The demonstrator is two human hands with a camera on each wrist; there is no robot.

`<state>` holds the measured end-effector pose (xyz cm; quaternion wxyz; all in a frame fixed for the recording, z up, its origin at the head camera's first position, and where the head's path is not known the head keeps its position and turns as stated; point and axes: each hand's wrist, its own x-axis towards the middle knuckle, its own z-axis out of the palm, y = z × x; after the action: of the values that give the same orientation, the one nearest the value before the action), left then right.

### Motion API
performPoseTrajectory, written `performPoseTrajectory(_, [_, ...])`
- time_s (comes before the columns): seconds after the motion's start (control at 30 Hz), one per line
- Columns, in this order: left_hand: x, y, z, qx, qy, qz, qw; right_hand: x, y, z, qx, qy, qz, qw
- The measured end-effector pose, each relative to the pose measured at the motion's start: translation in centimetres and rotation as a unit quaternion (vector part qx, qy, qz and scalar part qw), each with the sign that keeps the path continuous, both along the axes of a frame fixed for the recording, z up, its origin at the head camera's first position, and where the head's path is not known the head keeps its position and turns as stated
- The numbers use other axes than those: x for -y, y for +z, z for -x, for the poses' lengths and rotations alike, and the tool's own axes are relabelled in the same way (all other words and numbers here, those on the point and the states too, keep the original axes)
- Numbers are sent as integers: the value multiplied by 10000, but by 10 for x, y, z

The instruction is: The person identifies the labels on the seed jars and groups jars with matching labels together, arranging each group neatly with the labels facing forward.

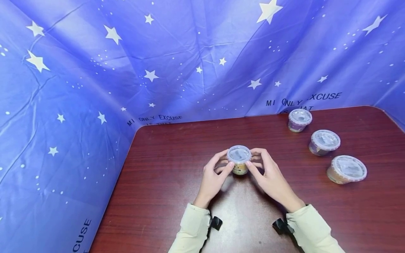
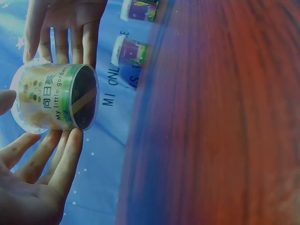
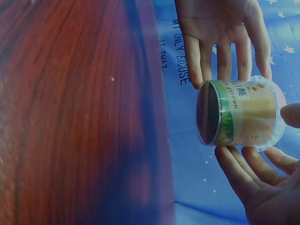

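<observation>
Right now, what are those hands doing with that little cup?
A person's left hand and right hand together hold a small, round, clear plastic cup with a yellow-and-green paper-like label, lifted above the shiny reddish-brown table. Its clear round lid is on. Three more round, lidded plastic cups stand in a slanting row on the table's right side; neither hand touches those.

White-starred blue backdrop (image 1: 190, 59), dark red wood-grained table (image 1: 167, 165), yellow-and-green cup label (image 2: 52, 96)
</observation>
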<state>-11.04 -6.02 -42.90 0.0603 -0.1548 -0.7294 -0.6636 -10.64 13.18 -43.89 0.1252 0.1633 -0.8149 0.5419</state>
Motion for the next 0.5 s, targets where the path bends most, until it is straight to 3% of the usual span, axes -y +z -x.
performPoseTrajectory(0.33, [-1,8,-1,82,-154,-104,9998,2,1,-2,-9,-136,22,9999])
performPoseTrajectory(0.5, [-3,-10,6,24,-75,-120,9999,5,1,-3,-51,-218,80,9997])
